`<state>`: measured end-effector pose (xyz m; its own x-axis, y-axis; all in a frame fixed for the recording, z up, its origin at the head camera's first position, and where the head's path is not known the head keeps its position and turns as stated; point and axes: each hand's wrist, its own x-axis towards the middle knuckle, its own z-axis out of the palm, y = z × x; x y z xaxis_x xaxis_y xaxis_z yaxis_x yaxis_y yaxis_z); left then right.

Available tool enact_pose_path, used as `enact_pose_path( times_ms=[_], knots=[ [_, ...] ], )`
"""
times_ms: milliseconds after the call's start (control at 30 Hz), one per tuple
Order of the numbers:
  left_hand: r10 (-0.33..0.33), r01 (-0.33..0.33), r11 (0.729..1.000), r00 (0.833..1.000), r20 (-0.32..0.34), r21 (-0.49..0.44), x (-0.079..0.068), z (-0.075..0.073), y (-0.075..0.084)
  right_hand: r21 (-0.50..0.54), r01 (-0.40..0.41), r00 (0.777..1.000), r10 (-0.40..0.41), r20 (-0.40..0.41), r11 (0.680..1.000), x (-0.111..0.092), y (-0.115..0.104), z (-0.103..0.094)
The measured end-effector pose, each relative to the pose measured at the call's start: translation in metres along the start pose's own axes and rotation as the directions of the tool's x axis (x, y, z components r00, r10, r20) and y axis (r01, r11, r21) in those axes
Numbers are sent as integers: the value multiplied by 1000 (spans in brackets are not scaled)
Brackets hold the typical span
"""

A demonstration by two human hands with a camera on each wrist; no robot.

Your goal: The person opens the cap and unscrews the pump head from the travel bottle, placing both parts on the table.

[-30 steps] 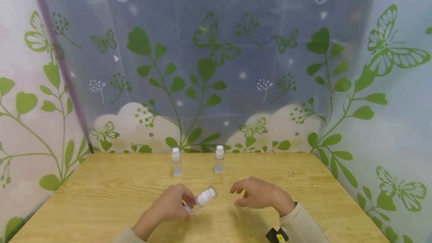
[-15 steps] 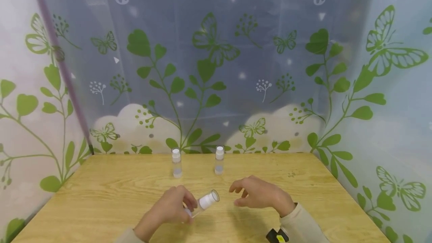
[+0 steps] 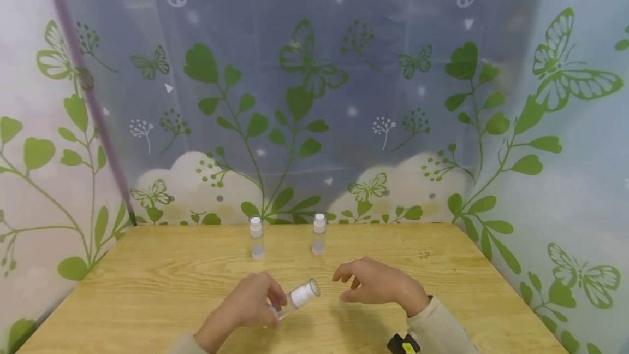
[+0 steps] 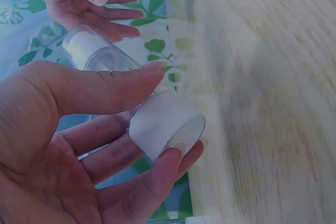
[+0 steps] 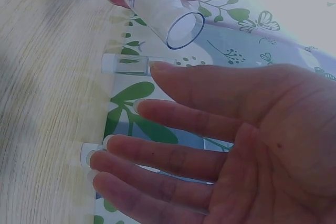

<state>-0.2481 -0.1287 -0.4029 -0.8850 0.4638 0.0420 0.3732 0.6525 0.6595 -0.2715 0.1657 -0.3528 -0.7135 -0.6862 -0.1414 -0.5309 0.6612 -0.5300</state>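
Observation:
My left hand [image 3: 253, 300] grips a small clear pump bottle [image 3: 300, 295] by its lower end. It lies tilted above the table, its clear-capped white top pointing up and to the right. In the left wrist view, thumb and fingers pinch around the white base [image 4: 157, 124]. The clear overcap [image 5: 186, 30] sits over the white pump head in the right wrist view. My right hand [image 3: 378, 284] hovers to the right of the bottle, holding nothing, its fingers loosely bent and spread apart from the thumb.
Two similar bottles, one on the left [image 3: 257, 242] and one on the right [image 3: 319, 238], stand upright near the back of the wooden table [image 3: 162, 283]. Behind them hangs a curtain [image 3: 393, 86] printed with leaves and butterflies. A black item [image 3: 403, 343] shows beside the right sleeve.
The capped end of the bottle in my left hand has shifted slightly right and dipped a little lower. My right hand has stayed almost still.

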Motion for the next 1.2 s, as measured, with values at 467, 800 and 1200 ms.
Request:
enact_pose_path(
  times_ms=[467, 800, 1200],
  knots=[
    [5, -5, 999, 1000, 10, 34, 0, 4, 6, 16, 6, 1000, -6, -3, 1000, 0, -5, 3],
    [-14, 14, 1000, 1000, 11, 18, -1, 7, 7, 29, 128, 991, -127, -46, 991, 7, -9, 9],
    [-20, 27, 997, 996, 83, -75, -3, 6, 15, 18, 281, 953, -277, -123, 960, 17, -15, 26]
  ],
)
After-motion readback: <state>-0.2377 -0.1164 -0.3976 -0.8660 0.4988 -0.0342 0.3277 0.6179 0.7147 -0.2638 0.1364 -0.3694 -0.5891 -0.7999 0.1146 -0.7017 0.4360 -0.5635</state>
